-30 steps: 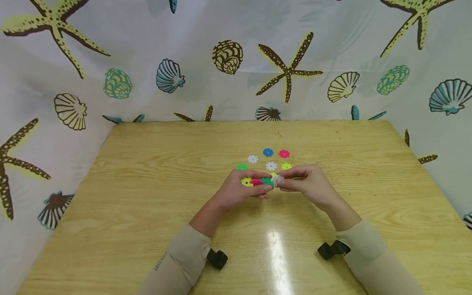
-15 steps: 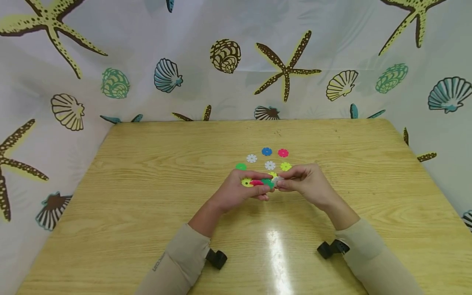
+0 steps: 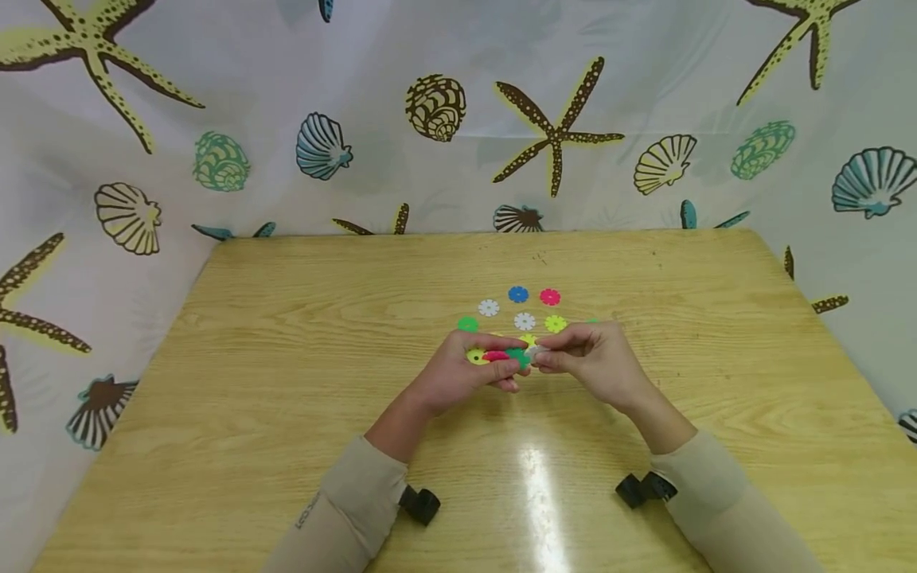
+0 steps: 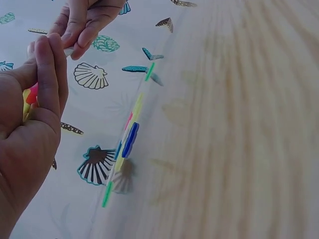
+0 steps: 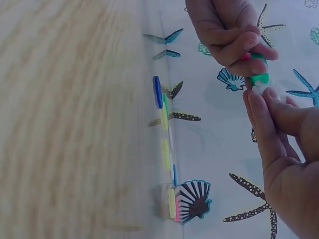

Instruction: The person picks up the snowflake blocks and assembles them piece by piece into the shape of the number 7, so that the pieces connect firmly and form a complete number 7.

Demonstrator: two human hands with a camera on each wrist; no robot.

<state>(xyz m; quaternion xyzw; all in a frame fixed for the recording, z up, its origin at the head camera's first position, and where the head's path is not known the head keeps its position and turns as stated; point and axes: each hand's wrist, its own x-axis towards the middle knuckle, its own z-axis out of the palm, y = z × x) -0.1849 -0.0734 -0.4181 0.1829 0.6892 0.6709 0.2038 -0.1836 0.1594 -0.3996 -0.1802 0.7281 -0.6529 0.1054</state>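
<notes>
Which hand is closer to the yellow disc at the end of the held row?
The left hand: the yellow disc sits between its thumb and forefinger. The right hand is farther off to the right, pinching the white disc at the other end.

A white cloth [image 3: 387, 48] hangs behind the wood-grain surface [image 3: 322, 318] and along its sides. Its print shows a brown starfish [image 3: 556, 135] above the far edge, a blue scallop shell [image 3: 321, 146] to its left and a larger yellow starfish [image 3: 91, 41] in the upper left corner. Reflected light [image 3: 540, 509] streaks the surface's near part.
</notes>
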